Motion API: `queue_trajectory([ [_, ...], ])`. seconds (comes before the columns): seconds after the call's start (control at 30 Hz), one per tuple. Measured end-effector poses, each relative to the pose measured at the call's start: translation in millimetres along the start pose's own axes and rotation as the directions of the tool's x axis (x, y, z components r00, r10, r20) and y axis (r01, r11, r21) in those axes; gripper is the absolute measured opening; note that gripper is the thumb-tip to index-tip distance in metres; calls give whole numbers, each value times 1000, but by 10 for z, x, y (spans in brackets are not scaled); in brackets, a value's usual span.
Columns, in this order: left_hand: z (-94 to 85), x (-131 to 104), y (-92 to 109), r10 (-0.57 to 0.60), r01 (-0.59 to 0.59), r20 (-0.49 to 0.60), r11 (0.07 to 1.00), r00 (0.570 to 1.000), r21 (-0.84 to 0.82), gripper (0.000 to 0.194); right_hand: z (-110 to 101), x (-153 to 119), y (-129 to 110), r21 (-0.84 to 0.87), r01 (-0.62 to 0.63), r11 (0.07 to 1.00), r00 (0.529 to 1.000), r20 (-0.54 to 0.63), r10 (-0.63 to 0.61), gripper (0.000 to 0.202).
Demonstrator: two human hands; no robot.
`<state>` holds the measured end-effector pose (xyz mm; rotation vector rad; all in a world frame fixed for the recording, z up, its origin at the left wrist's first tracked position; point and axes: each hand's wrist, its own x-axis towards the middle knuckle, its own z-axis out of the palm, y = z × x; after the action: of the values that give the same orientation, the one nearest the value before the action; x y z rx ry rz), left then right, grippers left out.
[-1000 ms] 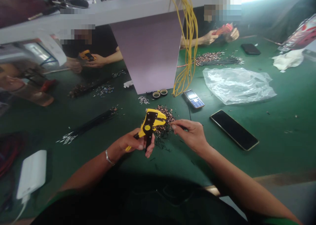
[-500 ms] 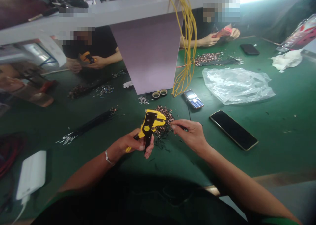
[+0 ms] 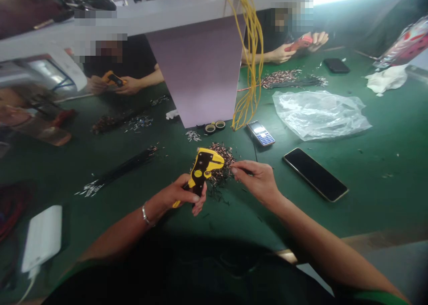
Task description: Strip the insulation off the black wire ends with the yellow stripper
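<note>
My left hand (image 3: 191, 193) is wrapped around the handles of a yellow and black wire stripper (image 3: 199, 169), its jaws pointing right. Just right of those jaws, my right hand (image 3: 257, 180) pinches a short thin black wire (image 3: 248, 171) between thumb and fingers; most of it is hidden in the hand. Beneath the stripper lies a heap of short wire pieces with copper-coloured ends (image 3: 222, 155). Off to the left rests a bundle of black wires (image 3: 123, 169) with silvery tips at its near end.
A keypad phone (image 3: 261, 133), a black smartphone (image 3: 315, 174) and a clear plastic bag (image 3: 321, 115) lie to the right. Yellow cables (image 3: 252, 59) hang beside a pale panel (image 3: 203, 73). Two tape rolls (image 3: 215, 126) sit at its foot. A white power bank (image 3: 42, 238) is at left. Co-workers' hands (image 3: 129, 85) hold tools beyond.
The stripper's handles have drawn closer together in my left hand, and its jaws look more closed. My right hand has barely moved. The whole view has shifted slightly.
</note>
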<state>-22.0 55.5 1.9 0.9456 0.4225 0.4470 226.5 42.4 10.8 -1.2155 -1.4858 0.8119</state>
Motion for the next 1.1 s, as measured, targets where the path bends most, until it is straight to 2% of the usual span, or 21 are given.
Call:
queue_trajectory([
  [0.4, 95, 13, -49, -2, 2, -122, 1000, 993, -3, 17, 46, 0, 66, 59, -83, 995, 996, -10, 84, 16],
  [0.6, 87, 3, -74, 34, -40, -232, 999, 972, -21, 14, 65, -5, 83, 85, -110, 990, 994, 9, 110, 17],
  [0.7, 85, 7, -61, 7, -10, -184, 1000, 983, -16, 13, 63, -8, 83, 76, -103, 992, 995, 0, 103, 17],
  [0.8, 78, 18, -24, 26, -30, -174, 999, 984, -21, 17, 54, -7, 82, 83, -94, 992, 996, 3, 94, 17],
  [0.97, 3, 26, 59, 85, -103, -188, 991, 978, -84, 24, 58, -8, 109, 38, -69, 997, 997, -23, 70, 16],
  [1.1, -51, 32, 87, 97, -127, -254, 987, 962, -104, 26, 69, -20, 130, 3, 3, 1000, 1000, -1, -3, 16],
])
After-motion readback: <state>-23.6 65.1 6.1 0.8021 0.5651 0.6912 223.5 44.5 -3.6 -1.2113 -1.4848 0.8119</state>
